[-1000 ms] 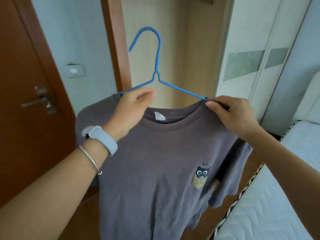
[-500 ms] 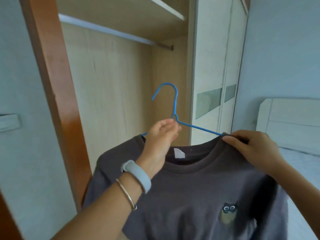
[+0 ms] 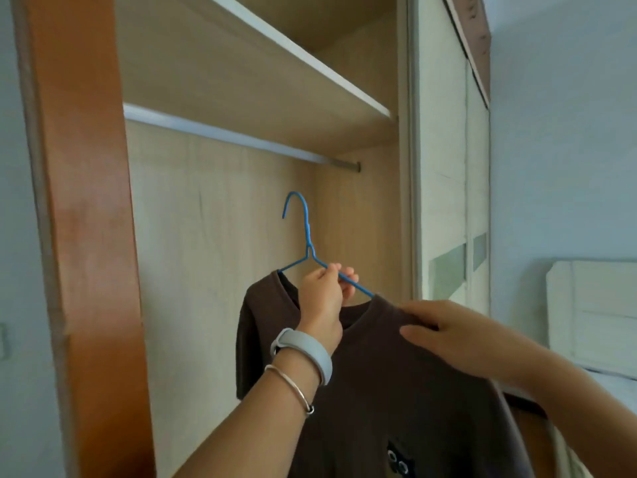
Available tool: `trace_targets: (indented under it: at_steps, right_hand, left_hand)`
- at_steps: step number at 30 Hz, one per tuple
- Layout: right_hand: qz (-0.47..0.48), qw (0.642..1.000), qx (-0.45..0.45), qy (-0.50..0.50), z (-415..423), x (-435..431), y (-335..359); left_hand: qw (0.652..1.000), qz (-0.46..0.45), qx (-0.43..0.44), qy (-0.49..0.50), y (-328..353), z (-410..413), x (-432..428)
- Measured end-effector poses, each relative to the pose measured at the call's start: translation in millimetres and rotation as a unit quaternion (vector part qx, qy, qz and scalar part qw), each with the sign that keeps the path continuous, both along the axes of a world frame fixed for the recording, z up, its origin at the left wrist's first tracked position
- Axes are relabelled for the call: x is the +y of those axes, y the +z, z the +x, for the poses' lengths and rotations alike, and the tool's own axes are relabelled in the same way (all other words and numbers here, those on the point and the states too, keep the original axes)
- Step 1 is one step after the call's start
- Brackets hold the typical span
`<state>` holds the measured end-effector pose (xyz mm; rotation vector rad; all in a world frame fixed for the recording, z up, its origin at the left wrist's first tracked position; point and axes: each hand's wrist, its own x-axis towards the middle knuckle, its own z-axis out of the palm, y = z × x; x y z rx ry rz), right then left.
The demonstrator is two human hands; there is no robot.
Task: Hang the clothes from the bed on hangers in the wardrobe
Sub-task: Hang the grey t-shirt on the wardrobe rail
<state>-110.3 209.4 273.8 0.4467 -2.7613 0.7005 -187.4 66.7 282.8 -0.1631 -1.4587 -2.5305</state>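
left hand (image 3: 322, 293) grips the blue hanger (image 3: 307, 232); right hand (image 3: 448, 327) rests loose-fingered on the shirt (image 3: 379, 391), below the wardrobe rail (image 3: 241, 138).

On my left wrist
A smooth pale grey-blue wristband (image 3: 306, 350); just behind it, toward my elbow, a thin silver bangle (image 3: 295, 385).
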Motion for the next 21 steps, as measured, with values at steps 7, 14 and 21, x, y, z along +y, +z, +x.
trace_targets:
  at_steps: [7,14,21]
  right_hand:
    - [-0.130,0.976,0.139,0.103,-93.6,-56.6,33.9]
    - [-0.342,0.902,0.097,0.246,-176.4,-131.3,99.8]
    - [-0.415,0.848,0.035,0.328,-199.9,-210.8,135.1]
  left_hand:
    - [0.989,-0.036,0.066,0.129,72.4,-79.9,-56.2]
    - [0.944,-0.148,0.081,0.282,145.7,-106.7,-115.3]
    - [0.893,-0.185,0.109,0.396,165.1,-98.2,-166.6]
